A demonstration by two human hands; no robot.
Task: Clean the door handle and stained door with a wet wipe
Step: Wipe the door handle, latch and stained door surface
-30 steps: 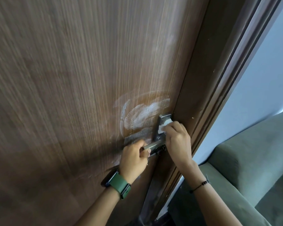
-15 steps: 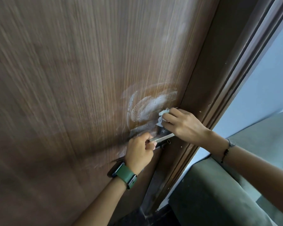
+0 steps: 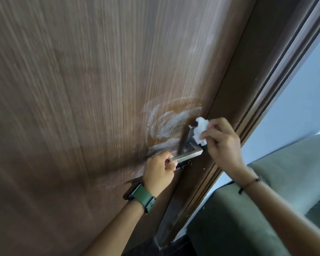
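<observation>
wipe (image 3: 201,129) pinched at door (image 3: 81,108) edge, handle (image 3: 185,157) gripped.

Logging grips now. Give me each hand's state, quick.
Left hand: curled round the door handle.
Right hand: pinching the wet wipe at the handle's plate.

There is only one view, from the person's head, close to the brown door (image 3: 81,89) and tilted so its edge runs slantwise. It faces forward and down along both forearms to the door handle (image 3: 187,156), with a grey-green sofa (image 3: 248,218) lower right.
</observation>
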